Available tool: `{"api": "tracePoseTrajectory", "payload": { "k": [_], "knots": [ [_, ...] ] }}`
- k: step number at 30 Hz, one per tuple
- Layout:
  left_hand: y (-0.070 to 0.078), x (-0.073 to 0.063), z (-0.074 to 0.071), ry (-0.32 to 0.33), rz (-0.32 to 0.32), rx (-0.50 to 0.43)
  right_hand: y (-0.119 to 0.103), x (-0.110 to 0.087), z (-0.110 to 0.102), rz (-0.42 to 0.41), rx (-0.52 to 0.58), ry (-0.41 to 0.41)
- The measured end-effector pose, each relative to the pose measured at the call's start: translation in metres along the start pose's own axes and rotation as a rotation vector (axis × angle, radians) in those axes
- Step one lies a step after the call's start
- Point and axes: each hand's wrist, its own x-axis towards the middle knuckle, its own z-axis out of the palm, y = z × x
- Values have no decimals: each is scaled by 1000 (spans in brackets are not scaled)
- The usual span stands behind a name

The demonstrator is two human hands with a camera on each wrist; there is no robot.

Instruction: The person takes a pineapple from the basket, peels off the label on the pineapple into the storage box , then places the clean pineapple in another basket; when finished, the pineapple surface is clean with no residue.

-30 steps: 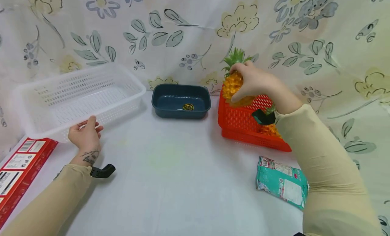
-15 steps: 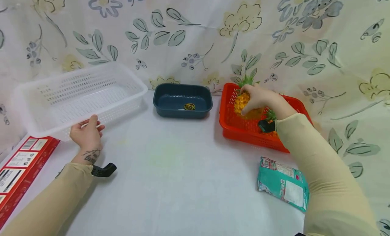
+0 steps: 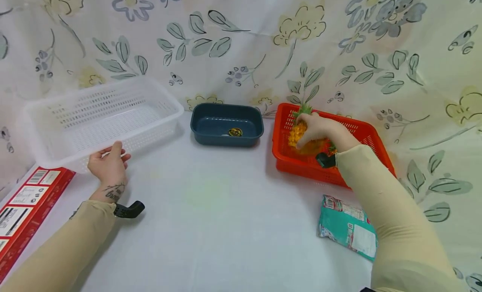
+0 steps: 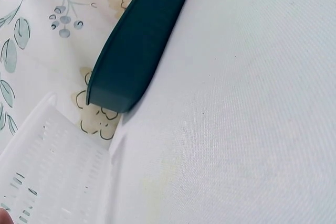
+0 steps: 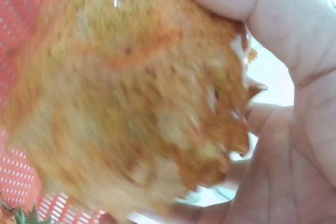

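Note:
My right hand [image 3: 320,129] grips an orange pineapple [image 3: 295,135] with green leaves, inside the red plastic basket [image 3: 301,170] at the back right. The right wrist view is filled by the pineapple's blurred base [image 5: 121,93], with the thumb and fingers curled round its side. A second pineapple [image 3: 332,148] lies in the same basket, mostly hidden behind my wrist. My left hand [image 3: 110,163] holds the near rim of a white perforated basket [image 3: 150,135] at the left, which looks tilted. Only a fingertip of that hand shows in the left wrist view.
A dark blue-green dish [image 3: 227,140] with a yellow-and-black label inside stands between the baskets. In front of the red basket lies a teal packet [image 3: 348,227]. A red box [image 3: 28,212] with white labels is at the left edge. Floral cloth [image 3: 241,45] hangs behind.
My right hand has lowered the pineapple from above the red basket's back left corner down into it. Over the last half second it moves only slightly. My left hand stays on the white basket.

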Motion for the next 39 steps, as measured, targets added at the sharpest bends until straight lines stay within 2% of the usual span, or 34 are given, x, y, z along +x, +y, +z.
{"api": "tracePoseTrajectory", "payload": {
  "k": [14, 18, 23, 28, 35, 37, 39],
  "knots": [
    [-2, 2, 1, 21, 13, -16, -21, -7, -12, -88, 92, 130],
    [-1, 2, 0, 20, 6, -7, -35, -14, -7, -119, 108, 208],
    [0, 2, -1, 13, -3, -2, -56, -19, 9, -223, 142, 343],
    [2, 1, -3, 10, -23, 4, -78, -21, 33, -304, 179, 472],
    [2, -2, -2, 2, -61, -16, -95, -16, 68, -431, 194, 650],
    [2, -8, 1, -24, -96, -20, -99, -12, 74, -466, 208, 676],
    [0, -18, 7, -93, -115, 2, -102, -6, 79, -493, 220, 686]
  ]
}}
